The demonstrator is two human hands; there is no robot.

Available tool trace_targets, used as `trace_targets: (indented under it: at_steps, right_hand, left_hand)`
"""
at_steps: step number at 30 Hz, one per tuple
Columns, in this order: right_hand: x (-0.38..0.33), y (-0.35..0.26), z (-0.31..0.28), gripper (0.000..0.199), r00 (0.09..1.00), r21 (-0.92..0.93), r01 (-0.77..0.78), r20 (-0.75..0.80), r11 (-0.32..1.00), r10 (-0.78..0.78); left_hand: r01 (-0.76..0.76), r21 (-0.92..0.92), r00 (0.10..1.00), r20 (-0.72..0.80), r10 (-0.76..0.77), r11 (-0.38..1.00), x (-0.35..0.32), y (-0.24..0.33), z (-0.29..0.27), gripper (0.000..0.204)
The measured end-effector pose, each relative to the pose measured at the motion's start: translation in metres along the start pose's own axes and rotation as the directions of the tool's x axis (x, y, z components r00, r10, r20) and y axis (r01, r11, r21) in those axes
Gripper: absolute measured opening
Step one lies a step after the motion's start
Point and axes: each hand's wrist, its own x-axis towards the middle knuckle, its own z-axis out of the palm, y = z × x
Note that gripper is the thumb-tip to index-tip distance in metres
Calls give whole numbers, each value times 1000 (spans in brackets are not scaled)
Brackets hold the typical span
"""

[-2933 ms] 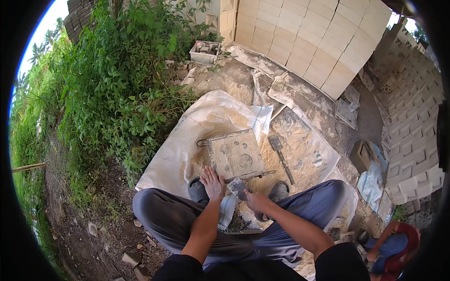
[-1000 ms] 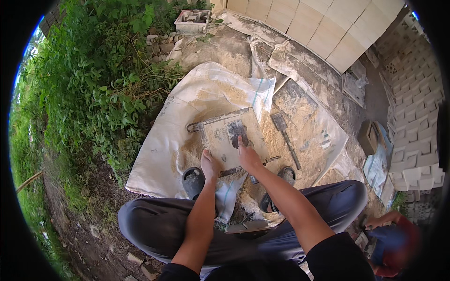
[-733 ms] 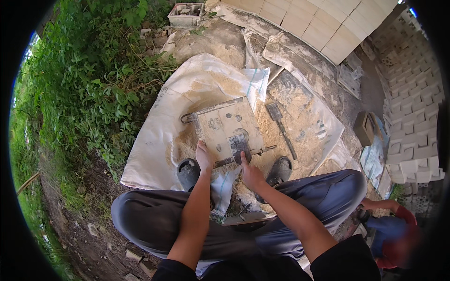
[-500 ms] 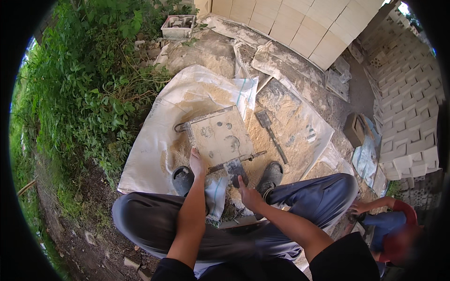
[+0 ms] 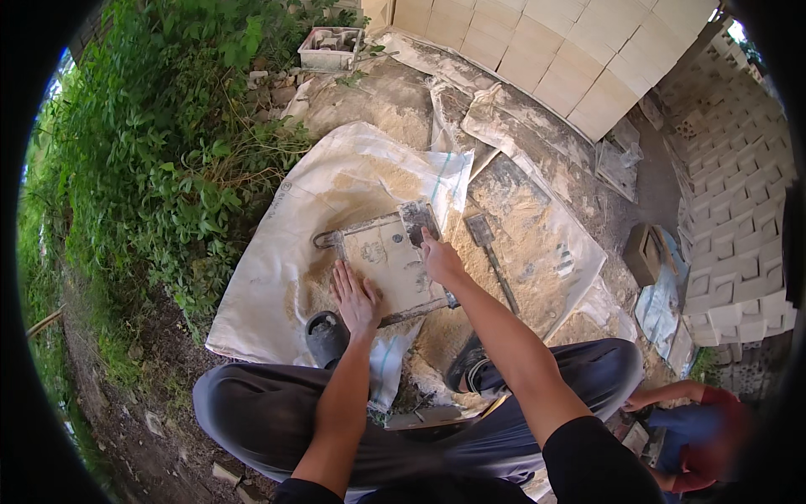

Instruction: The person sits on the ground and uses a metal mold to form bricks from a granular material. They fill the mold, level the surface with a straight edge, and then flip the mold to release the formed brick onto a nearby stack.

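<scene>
One trowel (image 5: 415, 222) shifted to one square panel's (image 5: 396, 270) far edge, right hand's (image 5: 442, 259) fingers gripping it, left hand's (image 5: 357, 307) fingers spread

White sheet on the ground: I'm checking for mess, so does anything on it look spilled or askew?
Yes. Tan powder lies loose across the sheet, visibly around the long-handled tool; it could be spillage or working material. The square panel by the left hand sits turned, with dark patches on its pale face.
</scene>
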Motion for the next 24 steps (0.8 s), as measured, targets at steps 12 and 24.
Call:
trace_targets:
  at_steps: [12, 24]
  right_hand:
    - [-108, 32, 34, 52, 997, -7, 8, 71, 1000, -7]
    - [-222, 49, 31, 54, 978, -31, -36, 203, 999, 41]
  left_hand:
    - [46, -186, 999, 13, -44, 981, -5, -1, -1, 55]
    - [125, -381, 991, -3, -137, 916, -8, -11, 8, 51]
